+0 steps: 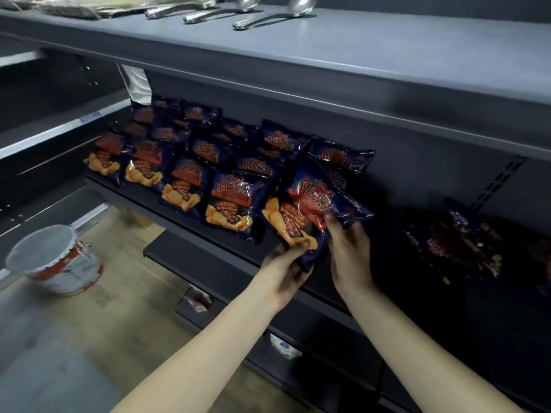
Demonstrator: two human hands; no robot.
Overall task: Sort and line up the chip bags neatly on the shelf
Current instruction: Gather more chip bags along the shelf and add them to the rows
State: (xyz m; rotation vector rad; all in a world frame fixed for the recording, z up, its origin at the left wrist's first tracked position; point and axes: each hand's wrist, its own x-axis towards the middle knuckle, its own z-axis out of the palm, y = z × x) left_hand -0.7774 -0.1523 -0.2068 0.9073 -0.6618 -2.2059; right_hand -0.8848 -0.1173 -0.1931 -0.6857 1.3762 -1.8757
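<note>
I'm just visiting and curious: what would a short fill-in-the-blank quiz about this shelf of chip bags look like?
1. The glossy dark blue and red chip bag is gripped by ____ of the person's hands, the left hand and the right hand.
2. The shiny metal ladles lie on the grey shelf ____ the lined-up chip bags.
3. The white and red bucket stands on the ____.
Missing words: both; above; floor.
</note>
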